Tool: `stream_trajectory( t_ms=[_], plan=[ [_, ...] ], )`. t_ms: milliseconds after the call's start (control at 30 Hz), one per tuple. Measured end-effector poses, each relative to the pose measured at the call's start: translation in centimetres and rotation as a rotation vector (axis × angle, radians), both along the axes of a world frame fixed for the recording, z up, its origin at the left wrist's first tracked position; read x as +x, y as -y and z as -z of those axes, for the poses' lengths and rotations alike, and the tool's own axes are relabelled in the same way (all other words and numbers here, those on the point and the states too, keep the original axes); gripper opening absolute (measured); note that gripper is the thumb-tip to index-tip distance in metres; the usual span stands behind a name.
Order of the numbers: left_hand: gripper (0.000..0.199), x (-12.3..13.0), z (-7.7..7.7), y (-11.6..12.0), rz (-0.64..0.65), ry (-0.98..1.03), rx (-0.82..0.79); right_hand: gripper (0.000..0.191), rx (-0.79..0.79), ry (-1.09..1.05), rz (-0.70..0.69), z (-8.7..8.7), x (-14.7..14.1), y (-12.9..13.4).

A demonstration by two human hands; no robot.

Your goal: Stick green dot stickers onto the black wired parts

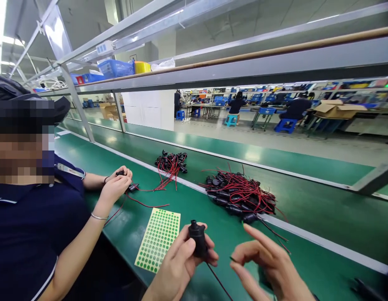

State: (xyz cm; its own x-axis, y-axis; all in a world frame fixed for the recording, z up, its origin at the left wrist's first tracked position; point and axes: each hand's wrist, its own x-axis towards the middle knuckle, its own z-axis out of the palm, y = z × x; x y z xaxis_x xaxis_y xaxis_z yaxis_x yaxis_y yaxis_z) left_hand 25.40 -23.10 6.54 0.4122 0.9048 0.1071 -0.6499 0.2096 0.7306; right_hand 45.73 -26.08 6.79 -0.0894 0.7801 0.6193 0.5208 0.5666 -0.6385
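My left hand is closed around a black cylindrical part, a small motor or pump housing, held upright with its narrow nozzle on top. A thin wire hangs from its lower end. To the right of it, my right hand has thumb and a finger pinched together on a small green dot sticker, seen edge-on. Its index finger is raised, and a green speck shows at that tip. Left of my left hand lies a pale yellow sheet with rows of green dot stickers.
A heap of black parts with red wires lies beyond my hands, with a smaller heap farther left. At my left, a co-worker's hands hold a black part. Dark parts lie at lower right. A metal shelf rail crosses above.
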Motion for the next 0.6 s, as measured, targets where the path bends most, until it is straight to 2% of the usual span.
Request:
stream_trajectory(
  t_ms=[67, 167, 300, 467, 600],
  plan=[
    [0.047, 0.1, 0.4, 0.4, -0.028, -0.103, 0.099, 0.053, -0.090, -0.064, 0.023, -0.9, 0.6, -0.1],
    [0.061, 0.3, 1.1, 1.0, -0.091, -0.267, 0.217, 0.047, -0.237, -0.158, -0.060, -1.9, 0.8, -0.3],
    [0.056, 0.3, 1.7, 1.9, -0.167, -0.404, 0.277, 0.042, -0.390, -0.274, -0.177, -2.7, 0.6, -0.2],
    [0.054, 0.4, 1.7, 2.7, -0.096, -0.412, 0.316, 0.043, -0.471, -0.254, -0.208, -3.1, 0.8, 0.4],
    [0.054, 0.8, 2.2, 3.1, -0.083, -0.322, 0.282, 0.042, -0.427, -0.149, -0.198, -3.1, 1.0, 0.6]
  ],
)
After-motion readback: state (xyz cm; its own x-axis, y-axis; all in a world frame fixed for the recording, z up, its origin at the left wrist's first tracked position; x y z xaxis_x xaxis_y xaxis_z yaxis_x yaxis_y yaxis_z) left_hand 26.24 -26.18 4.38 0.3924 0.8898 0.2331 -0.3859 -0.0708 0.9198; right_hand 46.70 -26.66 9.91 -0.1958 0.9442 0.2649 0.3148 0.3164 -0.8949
